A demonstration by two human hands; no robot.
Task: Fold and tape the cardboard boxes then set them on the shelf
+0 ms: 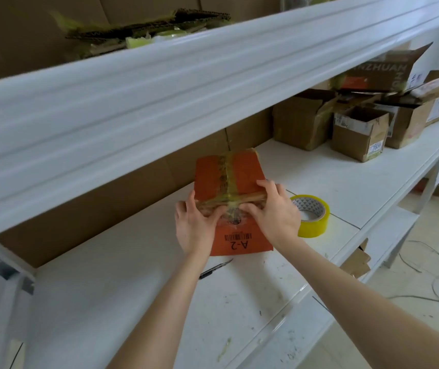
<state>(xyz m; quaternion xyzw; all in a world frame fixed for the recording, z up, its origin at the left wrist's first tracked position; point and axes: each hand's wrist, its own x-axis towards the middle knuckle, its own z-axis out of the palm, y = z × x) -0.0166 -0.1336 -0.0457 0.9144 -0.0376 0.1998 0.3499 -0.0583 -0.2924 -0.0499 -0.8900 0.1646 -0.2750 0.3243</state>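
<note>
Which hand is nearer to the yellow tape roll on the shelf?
Right. The right hand grips the orange box just beside the yellow tape roll; the left hand grips the box's opposite side, farther away.

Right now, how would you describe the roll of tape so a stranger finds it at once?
On the white shelf sits an orange box marked A-2. Just right of the right hand gripping it lies the roll of tape, flat on the shelf. It is the only round thing there, bright yellow with a white core.
</note>
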